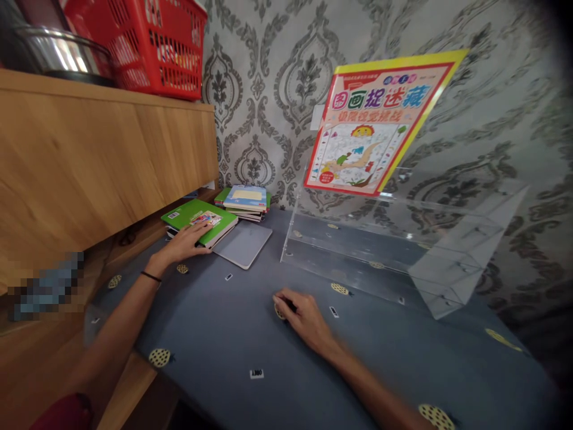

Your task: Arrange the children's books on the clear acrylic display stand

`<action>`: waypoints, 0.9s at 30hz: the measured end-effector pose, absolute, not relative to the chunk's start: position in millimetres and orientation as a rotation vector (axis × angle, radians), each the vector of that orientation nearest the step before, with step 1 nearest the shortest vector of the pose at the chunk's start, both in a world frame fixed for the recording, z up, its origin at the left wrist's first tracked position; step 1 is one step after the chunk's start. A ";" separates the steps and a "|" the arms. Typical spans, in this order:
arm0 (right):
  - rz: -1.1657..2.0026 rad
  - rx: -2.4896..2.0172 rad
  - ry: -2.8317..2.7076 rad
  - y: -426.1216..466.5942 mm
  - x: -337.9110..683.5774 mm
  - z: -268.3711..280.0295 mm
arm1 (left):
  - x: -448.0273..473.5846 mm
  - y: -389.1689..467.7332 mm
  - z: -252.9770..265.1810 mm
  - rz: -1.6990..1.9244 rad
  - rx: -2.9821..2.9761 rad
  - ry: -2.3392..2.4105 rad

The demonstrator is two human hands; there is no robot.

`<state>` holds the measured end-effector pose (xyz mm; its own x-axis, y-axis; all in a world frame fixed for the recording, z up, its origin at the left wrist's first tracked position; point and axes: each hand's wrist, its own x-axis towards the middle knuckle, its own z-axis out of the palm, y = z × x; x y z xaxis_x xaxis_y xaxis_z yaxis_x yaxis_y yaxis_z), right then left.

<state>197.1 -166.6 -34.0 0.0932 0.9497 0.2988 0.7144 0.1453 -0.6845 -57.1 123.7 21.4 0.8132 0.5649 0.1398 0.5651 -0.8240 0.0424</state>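
My left hand (pixel 188 242) lies over the near right corner of a thick green book (pixel 183 215), its fingers stretched across the cover and its thumb by the edge. Under and beside that book is a grey flat notebook or pad (pixel 246 245). My right hand (pixel 302 313) rests on the table with its fingers curled in, and nothing shows in them. Behind it stands a clear acrylic rack (pixel 349 251) with stepped tiers. A picture book (pixel 358 143) with a yellow and red border leans upright at the rack's top tier.
A small stack of books (pixel 246 200) sits at the wall, behind the green book. On the left, a wooden cabinet (pixel 111 155) carries a red plastic basket (pixel 174 54) and a metal pot (pixel 67 54). A grey pineapple-print cloth (pixel 215 334) covers the table.
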 end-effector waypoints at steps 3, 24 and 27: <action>0.405 -1.632 -1.673 -166.4 197.1 -34.5 | -57.8 123.6 21.8 -0.227 -2.990 -0.928; 0.425 -1.603 -1.671 -165.4 198.0 -34.7 | -70.9 147.4 41.6 -0.152 -3.110 -0.826; 0.435 -1.602 -1.673 -165.6 198.2 -34.2 | -68.1 147.1 49.9 -0.057 -3.058 -0.787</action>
